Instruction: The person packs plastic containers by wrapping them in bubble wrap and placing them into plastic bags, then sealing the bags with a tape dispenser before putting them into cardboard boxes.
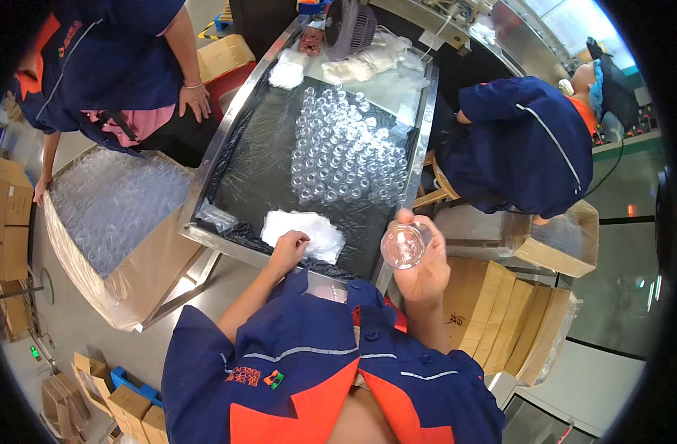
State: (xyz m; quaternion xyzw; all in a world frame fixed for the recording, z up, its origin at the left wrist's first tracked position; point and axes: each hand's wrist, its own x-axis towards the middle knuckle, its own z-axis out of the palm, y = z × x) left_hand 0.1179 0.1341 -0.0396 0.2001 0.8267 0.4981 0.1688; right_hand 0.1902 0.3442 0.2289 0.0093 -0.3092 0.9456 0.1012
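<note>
We find the right hand (pixel 425 275) pinching a clear round cup (pixel 403 246), its circular face turned up toward the head camera. The cup is held up beside the right edge of the table (pixel 260 148), close to the near right corner. We record the left hand (pixel 288 251) at the near edge, over a stack of white sheets (pixel 320 235), its fingers curled; we cannot tell whether they are pressed together on a sheet. Many clear pieces (pixel 346 152) stand packed in rows from the middle of the table toward its right edge, on a dark film covering. A small crumpled clear bag (pixel 217 216) lies at the near left corner. At the far left corner we note a second white stack (pixel 288 69), and along the far edge a dark fan (pixel 352 31) and a heap of pale plastic bags (pixel 368 63). Off the left edge stands a large lined box (pixel 116 303) filled with clear items, where one co-worker (pixel 116 59) rests a hand on the rim. Off the right edge we observe another co-worker (pixel 527 144) in navy, seen from behind, near an open carton (pixel 557 255).
</note>
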